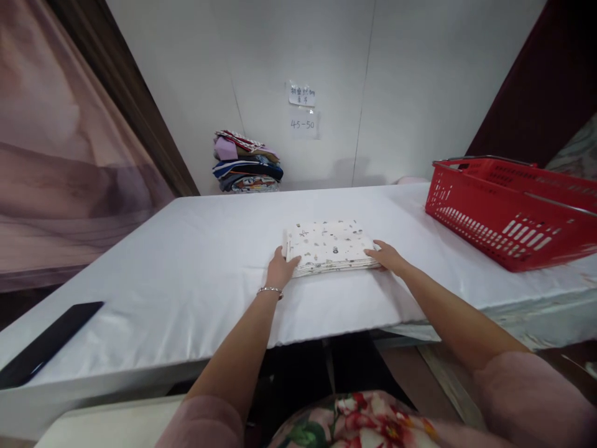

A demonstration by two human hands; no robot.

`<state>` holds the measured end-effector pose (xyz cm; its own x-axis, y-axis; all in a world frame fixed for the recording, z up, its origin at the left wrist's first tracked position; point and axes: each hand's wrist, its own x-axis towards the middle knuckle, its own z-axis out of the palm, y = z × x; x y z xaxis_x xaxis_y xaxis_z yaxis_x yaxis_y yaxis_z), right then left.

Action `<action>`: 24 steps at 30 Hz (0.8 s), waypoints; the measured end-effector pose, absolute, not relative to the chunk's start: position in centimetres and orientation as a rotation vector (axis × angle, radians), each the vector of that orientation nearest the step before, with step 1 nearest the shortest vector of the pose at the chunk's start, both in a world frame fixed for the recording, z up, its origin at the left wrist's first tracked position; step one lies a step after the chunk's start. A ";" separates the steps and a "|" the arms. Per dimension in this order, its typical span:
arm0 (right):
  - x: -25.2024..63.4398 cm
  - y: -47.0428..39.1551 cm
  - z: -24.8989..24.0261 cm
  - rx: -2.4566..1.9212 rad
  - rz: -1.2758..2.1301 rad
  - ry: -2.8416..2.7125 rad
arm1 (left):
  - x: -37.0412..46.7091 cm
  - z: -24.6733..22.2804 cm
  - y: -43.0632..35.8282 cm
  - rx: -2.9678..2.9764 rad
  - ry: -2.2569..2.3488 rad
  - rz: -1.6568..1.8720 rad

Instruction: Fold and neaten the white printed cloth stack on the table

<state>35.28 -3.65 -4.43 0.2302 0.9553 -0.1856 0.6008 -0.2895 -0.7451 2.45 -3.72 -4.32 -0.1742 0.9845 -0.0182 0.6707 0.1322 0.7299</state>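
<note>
A folded white cloth (329,241) with small printed motifs lies on the white-covered table (209,249), its stacked layers showing along the near edge. My left hand (281,269) grips its near left corner, thumb on top and the fingers at the side. At the near right corner, my right hand (388,256) holds the cloth in the same way, thumb above and the fingertips at its side edge. A silver bracelet (270,290) circles my left wrist.
A red plastic basket (504,211) with metal handles stands at the right. Several folded fabrics (247,163) are piled at the back, below handwritten wall labels (303,111). A long dark flat object (51,339) lies front left. Pink drapery (69,149) hangs at the left.
</note>
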 end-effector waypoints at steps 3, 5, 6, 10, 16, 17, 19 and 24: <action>35.1 -4.2 -4.6 -1.872 0.381 -1.677 | 2.6 -5.0 -4.3 1.595 1.954 0.967; 34.6 -4.7 -4.9 -1.657 0.137 -1.791 | 2.7 -5.4 -4.7 1.689 1.986 1.121; 34.4 -4.9 -5.1 -1.541 0.073 -1.839 | 2.9 -5.5 -5.0 1.780 1.991 1.199; 33.5 -5.6 -5.7 -1.239 0.003 -1.967 | 4.1 -5.3 -6.0 2.296 1.809 1.280; 34.2 -6.6 -6.1 -1.194 -0.142 -1.940 | 6.3 -5.2 -6.2 2.557 1.555 1.079; 34.3 -6.8 -6.2 -1.186 -0.153 -1.949 | 6.4 -5.4 -6.1 2.555 1.545 1.061; 34.6 -7.1 -6.5 -1.178 -0.159 -1.958 | 6.4 -5.7 -5.9 2.548 1.536 1.037; 34.6 -7.2 -7.0 -1.227 -0.132 -1.944 | 6.2 -5.8 -5.9 2.504 1.543 1.000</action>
<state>34.60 -7.19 -6.98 -0.1946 0.7078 0.6791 0.7931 0.5209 -0.3157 6.24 -5.89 -5.83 0.2991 0.8118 0.5015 0.7893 -0.5059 0.3481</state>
